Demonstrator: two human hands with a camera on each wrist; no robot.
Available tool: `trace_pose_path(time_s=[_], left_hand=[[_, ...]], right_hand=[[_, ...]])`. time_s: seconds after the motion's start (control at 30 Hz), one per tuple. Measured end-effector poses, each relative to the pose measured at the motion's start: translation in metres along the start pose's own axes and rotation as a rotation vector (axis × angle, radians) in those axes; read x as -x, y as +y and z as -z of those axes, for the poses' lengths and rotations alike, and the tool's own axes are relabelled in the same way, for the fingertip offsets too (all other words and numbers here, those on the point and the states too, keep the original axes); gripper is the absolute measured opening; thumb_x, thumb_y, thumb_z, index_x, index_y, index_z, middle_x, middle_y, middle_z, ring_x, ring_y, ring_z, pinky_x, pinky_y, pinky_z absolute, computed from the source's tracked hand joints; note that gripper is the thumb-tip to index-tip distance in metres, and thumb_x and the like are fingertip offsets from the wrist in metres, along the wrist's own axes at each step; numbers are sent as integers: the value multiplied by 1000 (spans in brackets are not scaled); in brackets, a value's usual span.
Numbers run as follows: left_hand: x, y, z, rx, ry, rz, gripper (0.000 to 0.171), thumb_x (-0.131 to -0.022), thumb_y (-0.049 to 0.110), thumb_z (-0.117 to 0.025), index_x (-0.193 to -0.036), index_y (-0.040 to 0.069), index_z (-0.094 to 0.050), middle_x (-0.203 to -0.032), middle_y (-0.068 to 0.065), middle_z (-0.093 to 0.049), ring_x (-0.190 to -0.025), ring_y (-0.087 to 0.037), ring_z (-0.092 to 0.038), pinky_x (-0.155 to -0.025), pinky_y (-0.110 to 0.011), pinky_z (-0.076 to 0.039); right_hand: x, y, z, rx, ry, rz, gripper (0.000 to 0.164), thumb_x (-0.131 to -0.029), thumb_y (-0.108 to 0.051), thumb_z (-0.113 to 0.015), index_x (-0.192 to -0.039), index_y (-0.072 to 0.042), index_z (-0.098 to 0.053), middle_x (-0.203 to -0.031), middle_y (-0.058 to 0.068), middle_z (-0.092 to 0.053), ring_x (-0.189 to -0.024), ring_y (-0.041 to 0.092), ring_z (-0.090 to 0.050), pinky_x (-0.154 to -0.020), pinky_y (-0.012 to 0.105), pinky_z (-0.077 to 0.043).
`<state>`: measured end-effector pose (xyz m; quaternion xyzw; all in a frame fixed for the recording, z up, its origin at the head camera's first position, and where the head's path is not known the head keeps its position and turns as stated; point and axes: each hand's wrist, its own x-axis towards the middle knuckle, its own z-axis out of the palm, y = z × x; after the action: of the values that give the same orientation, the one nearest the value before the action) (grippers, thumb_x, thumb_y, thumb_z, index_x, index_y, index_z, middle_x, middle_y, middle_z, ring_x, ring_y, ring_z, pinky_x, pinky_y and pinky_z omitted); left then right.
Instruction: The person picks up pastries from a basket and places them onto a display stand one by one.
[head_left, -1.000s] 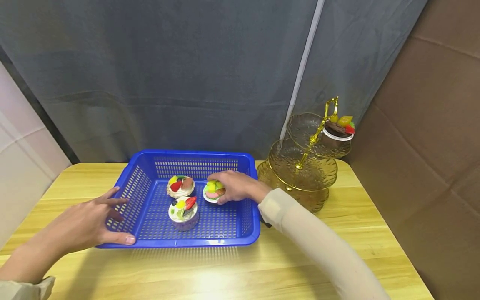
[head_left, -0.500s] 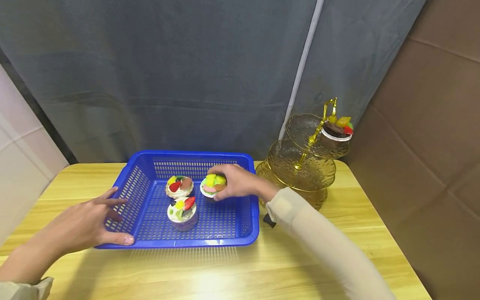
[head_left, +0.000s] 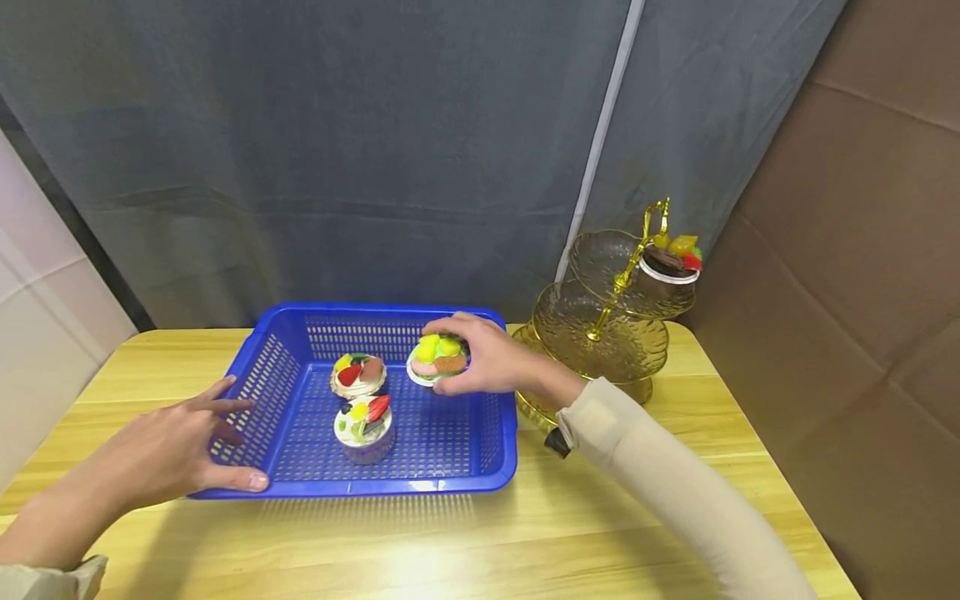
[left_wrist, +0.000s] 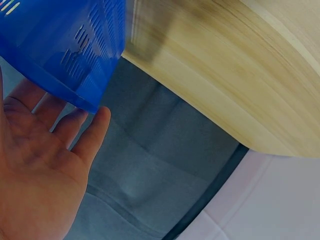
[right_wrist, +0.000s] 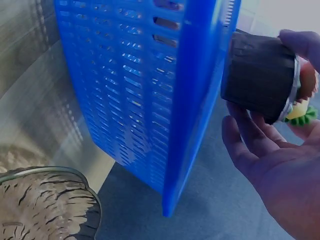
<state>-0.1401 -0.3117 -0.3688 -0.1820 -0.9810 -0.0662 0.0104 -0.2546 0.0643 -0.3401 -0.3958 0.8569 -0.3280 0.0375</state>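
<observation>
My right hand (head_left: 491,358) holds a cupcake (head_left: 435,371) between thumb and fingers, over the right part of the blue plastic basket (head_left: 375,486). Green cream with yellow, pink and brown pieces tops this cupcake. The right wrist view shows its dark cup (right_wrist: 262,72) beyond the basket's rim (right_wrist: 187,110). At the basket's front left corner lies my left hand (head_left: 168,450), thumb along the front rim and fairly straight fingers over the left side. Inside the basket stand a cream cupcake with red fruit (head_left: 358,375) and, nearer me, a white-topped one in a purple cup (head_left: 367,446).
Right of the basket stands a three-tier stand (head_left: 592,333) of amber, glass-like plates with a gold handle. Its top plate carries a chocolate cupcake (head_left: 667,273). A grey curtain (head_left: 360,167) hangs behind the wooden table (head_left: 420,550), and a brown panel (head_left: 847,275) borders its right side.
My right hand has lifted the green-topped cupcake from the basket's floor, moving up and slightly right. The left hand stays at the basket's corner.
</observation>
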Motion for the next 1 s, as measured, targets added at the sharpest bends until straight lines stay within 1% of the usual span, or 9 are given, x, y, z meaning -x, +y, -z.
trace_pose_path(time_s=[0.13, 0.3, 0.37, 0.43, 0.57, 0.73, 0.83, 1.0], left_hand=[[1, 0, -1, 1, 5, 3, 91, -66, 71, -77, -114, -6, -70, -105, -12, -74, -124, -56, -47, -78, -65, -49], [1, -1, -2, 6, 7, 8, 94, -66, 71, -78, -117, -7, -68, -106, -13, -74, -123, -56, -48, -76, -65, -50], [1, -1, -2, 6, 7, 9, 93, -66, 71, -78, -117, -6, -69, -108, -14, -74, -124, -56, -48, -76, -65, -50], [1, -1, -3, 4, 6, 9, 92, -66, 71, -78, -116, -6, -70, -109, -15, -73, -124, -56, -48, -75, -64, -50], [0, 0, -3, -1, 7, 0, 84, -66, 71, -77, -107, -2, -74, -113, -18, -71, -125, -56, -47, -76, -64, -50], [1, -1, -1, 8, 18, -14, 79, -66, 70, -78, -102, 0, -76, -114, -18, -71, -127, -55, -44, -77, -64, -50], [1, -1, 0, 7, 15, -12, 81, -66, 70, -78, -105, -1, -75, -112, -17, -72, -126, -55, -46, -78, -64, -50], [0, -1, -1, -5, 0, -3, 81, -67, 71, -76, -104, 0, -76, -114, -18, -71, -125, -56, -46, -77, -64, -50]], right_hand=[[6, -5, 6, -43, 48, 13, 69, -74, -22, -81, -138, -13, -59, -118, 5, -59, -100, 15, -55, -85, 27, -49], [13, -16, 17, -40, 92, 12, 71, -75, -22, -82, -141, -15, -56, -118, 1, -58, -99, 14, -56, -86, 28, -49], [16, -20, 22, -36, 110, 26, 71, -75, -22, -82, -141, -14, -57, -118, 1, -58, -99, 13, -56, -87, 29, -49], [21, -24, 26, -34, 128, 45, 70, -75, -21, -82, -140, -14, -56, -118, 1, -58, -99, 14, -56, -87, 30, -49], [33, -28, 35, -36, 163, 75, 70, -75, -20, -82, -140, -12, -56, -117, 1, -59, -98, 13, -56, -87, 31, -49], [46, -29, 49, -43, 204, 89, 69, -76, -18, -82, -140, -12, -56, -119, 0, -60, -99, 13, -57, -87, 32, -50], [52, -28, 57, -28, 224, 73, 68, -77, -18, -81, -140, -14, -56, -120, 0, -60, -99, 14, -58, -85, 33, -50], [60, -26, 71, 8, 252, 44, 67, -78, -18, -80, -140, -14, -56, -121, -1, -61, -101, 15, -57, -87, 36, -49]])
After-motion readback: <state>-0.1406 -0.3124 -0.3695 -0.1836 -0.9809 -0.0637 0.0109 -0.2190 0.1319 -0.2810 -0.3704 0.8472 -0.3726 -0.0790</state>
